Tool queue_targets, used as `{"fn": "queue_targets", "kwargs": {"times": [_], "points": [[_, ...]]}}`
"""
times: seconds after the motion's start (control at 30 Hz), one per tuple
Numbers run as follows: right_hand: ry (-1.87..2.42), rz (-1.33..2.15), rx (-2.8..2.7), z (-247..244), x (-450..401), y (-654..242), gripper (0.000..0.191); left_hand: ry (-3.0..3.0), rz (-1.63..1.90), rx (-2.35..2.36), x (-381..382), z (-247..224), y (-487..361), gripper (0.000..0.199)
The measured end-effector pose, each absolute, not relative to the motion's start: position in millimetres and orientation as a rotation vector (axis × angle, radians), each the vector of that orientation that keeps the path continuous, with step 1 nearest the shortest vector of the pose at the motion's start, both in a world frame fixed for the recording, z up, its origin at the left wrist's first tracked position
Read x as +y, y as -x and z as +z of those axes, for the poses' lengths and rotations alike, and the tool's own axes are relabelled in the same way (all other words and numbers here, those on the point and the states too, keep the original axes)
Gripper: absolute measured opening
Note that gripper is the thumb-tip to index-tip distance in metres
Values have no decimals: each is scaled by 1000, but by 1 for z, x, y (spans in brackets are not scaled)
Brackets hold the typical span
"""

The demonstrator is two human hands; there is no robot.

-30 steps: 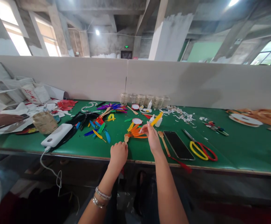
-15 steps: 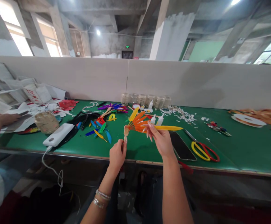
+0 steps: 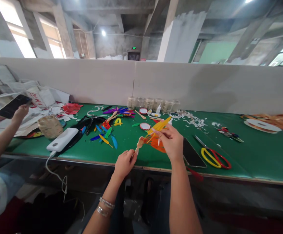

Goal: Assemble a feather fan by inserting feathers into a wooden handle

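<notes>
The left hand (image 3: pixel 125 164) is closed around the lower end of a small wooden stick (image 3: pixel 139 143), its rounded tip showing past the fingers. The right hand (image 3: pixel 172 143) holds thumb and fingertips (image 3: pixel 156 132) together on the feather fan (image 3: pixel 154 141), which is fixed to the stick. Narrow orange feathers spread from the stick in a loose, uneven bunch, and a long yellow feather slants up and away to the right. The fan is held tilted just above the green workbench (image 3: pixel 229 172), between both hands.

A black smartphone (image 3: pixel 192 152) lies just beside the right hand, and yellow-and-red-handled scissors (image 3: pixel 214 158) lie further right. To the left are loose dyed feathers (image 3: pixel 104 133) and a white power bank (image 3: pixel 62 139). Small glue bottles (image 3: pixel 158 109) and glass jars (image 3: pixel 153 104) stand further along. Far left, a co-worker's hand (image 3: pixel 21 113) holds up another phone (image 3: pixel 13 106).
</notes>
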State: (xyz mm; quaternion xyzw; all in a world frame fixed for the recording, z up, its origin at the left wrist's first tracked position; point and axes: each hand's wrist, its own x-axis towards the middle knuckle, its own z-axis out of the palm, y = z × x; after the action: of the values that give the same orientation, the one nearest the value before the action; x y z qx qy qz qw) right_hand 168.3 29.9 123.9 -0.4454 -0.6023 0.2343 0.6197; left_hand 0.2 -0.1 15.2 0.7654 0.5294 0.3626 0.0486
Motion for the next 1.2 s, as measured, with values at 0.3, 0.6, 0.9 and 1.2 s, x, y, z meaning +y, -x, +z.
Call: {"fn": "queue_targets", "kwargs": {"times": [0.3,0.6,0.9,1.2], "points": [[1066,495,-1295,121,31,-156,48,-2349,1157,1575,1,13,-1,24],[966,524,-1250,117,35,-148,26,-2353,1154,1564,2,12,-1,24],[991,463,-1290,114,37,-152,25,-2431,1260,1550,4,6,-1,22],[1010,367,-1319,111,40,-152,26,-2446,1285,1539,5,5,-1,23]]}}
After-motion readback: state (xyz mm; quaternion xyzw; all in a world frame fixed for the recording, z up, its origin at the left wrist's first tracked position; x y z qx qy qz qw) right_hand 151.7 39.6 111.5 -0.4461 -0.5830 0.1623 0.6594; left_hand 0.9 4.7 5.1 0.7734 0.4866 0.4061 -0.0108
